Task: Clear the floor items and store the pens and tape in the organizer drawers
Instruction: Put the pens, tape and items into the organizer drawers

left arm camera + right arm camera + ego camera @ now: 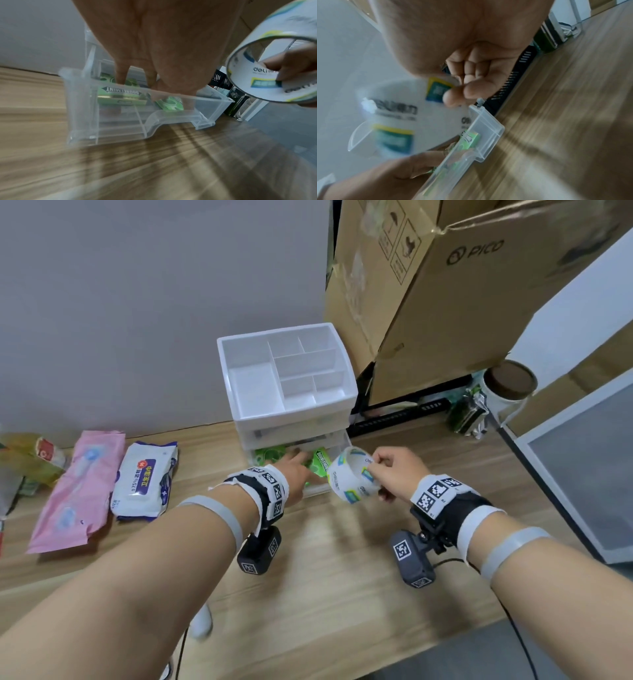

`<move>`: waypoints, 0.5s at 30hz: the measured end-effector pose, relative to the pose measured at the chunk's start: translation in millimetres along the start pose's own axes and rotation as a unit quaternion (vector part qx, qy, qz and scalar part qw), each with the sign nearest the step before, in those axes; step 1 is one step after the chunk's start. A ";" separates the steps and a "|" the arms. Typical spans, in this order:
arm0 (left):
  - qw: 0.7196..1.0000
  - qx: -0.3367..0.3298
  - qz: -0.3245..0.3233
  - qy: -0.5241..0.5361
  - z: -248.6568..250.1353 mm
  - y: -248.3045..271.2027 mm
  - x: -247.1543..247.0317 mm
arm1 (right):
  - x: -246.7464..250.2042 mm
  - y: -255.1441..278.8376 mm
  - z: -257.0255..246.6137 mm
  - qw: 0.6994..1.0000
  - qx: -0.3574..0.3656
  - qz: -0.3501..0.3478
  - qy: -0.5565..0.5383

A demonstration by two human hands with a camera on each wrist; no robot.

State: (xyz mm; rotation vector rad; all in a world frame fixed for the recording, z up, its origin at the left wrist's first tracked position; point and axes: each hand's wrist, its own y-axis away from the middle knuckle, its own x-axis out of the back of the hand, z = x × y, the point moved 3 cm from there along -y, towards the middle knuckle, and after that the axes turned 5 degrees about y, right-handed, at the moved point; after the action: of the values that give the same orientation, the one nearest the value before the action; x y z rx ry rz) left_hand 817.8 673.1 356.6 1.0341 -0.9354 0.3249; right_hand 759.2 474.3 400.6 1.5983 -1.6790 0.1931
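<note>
A white organizer (294, 422) with clear drawers stands on the wood floor against the wall. Its bottom drawer (120, 129) is pulled out and holds green gum packs (118, 97). My left hand (298, 463) reaches into this drawer, its straight fingers (121, 77) touching the packs. Just right of the drawer and above its front edge, my right hand (378, 479) pinches a white tape roll (349, 477) with blue and yellow labels by its rim. In the right wrist view the tape roll (399, 108) hangs over the drawer (488, 128). No pens are visible.
A wet wipes pack (145, 481), a pink packet (77, 491) and a yellowish packet (30, 455) lie on the floor to the left. Cardboard boxes (462, 285), a black rack (400, 414), a brown-lidded jar (508, 386) and a white cabinet (582, 474) stand to the right.
</note>
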 end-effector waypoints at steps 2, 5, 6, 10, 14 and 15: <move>1.000 0.026 -0.015 -0.005 -0.6 0.4 3.6 | 1.9 -3.8 -3.9 1.000 0.002 0.018 0.014; 0.996 0.081 0.029 0.002 -6.6 0.1 4.8 | 1.5 -9.2 -10.4 0.999 0.001 0.033 0.024; 0.995 0.093 0.046 0.000 -8.1 0.1 4.2 | 0.7 -10.3 -13.6 0.999 0.001 0.037 0.024; 0.992 0.118 0.047 0.006 -9.5 -0.1 2.8 | -6.3 -16.6 -28.2 0.999 -0.002 0.042 0.034; 0.991 0.120 0.058 -0.003 -7.6 0.1 4.7 | -16.9 -26.0 -35.6 0.996 -0.015 0.025 0.083; 0.991 0.118 0.063 0.001 -7.2 0.6 5.1 | -19.4 -28.4 -35.6 0.994 -0.020 0.024 0.105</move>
State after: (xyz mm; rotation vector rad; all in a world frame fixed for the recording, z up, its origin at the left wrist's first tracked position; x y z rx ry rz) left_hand 824.1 678.6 359.7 1.1928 -0.9789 0.5529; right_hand 797.9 505.3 401.1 1.4561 -1.5499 0.3380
